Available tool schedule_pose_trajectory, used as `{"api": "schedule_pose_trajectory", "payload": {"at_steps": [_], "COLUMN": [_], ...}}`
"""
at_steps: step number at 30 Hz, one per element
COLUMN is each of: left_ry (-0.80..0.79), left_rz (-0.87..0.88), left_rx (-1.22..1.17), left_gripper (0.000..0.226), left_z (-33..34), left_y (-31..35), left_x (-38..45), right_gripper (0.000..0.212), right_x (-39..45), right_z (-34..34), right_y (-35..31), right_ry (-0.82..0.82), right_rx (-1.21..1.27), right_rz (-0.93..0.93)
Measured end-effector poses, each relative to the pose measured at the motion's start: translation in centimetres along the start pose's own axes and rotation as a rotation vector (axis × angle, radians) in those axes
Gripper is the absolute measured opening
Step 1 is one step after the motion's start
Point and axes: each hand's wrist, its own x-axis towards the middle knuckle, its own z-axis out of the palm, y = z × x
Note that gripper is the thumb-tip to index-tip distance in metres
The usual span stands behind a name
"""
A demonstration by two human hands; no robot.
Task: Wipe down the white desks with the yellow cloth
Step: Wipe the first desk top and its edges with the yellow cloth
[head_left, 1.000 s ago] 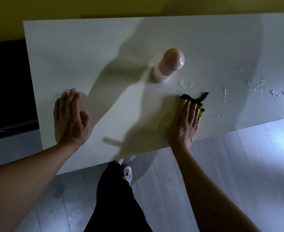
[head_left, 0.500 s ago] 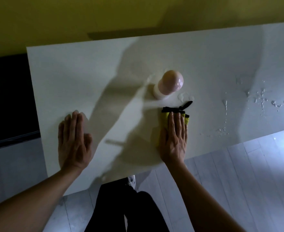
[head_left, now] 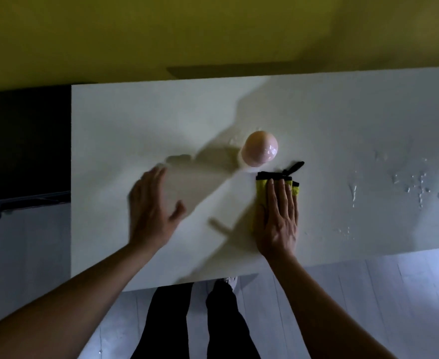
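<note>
Droplets (head_left: 417, 189) on white desk (head_left: 125, 120); yellow wall (head_left: 213, 29) behind.

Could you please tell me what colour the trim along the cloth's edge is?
Black, edging the yellow cloth under the right hand; head view.

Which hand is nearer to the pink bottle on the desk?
The right hand. It presses the yellow cloth just in front of the pink bottle. The left hand is blurred and lies farther off, to the bottle's left.
</note>
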Motion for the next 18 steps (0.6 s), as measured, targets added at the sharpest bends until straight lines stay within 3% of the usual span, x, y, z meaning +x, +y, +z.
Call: {"api": "schedule_pose_trajectory", "payload": {"at_steps": [4, 9, 14, 18], "left_ry": [-0.007, -0.040, 0.072, 0.150], "left_rz": [0.116, -0.015, -0.114, -0.162], "left_rx": [-0.199, -0.367, -0.404, -0.387], "left_gripper": [0.090, 0.105, 0.066, 0.063], "left_z": [2.4, 4.3, 4.4, 2.9], "left_y": [9.4, 15.7, 16.8, 13.8], "left_x": [2.9, 7.6, 8.8, 7.6], "right_gripper": [0.059, 0.060, 0.061, 0.062], "right_x": [-0.2, -0.2, -0.2, -0.2], "right_z": [0.1, 0.6, 1.1, 1.0], "right_y": [0.1, 0.5, 0.7, 0.6], "right_ry": [0.011, 0.035, 0.029, 0.032], "right_rx": [-0.009, -0.023, -0.041, -0.040], "right_rz": [-0.017, -0.055, -0.049, -0.046]}}
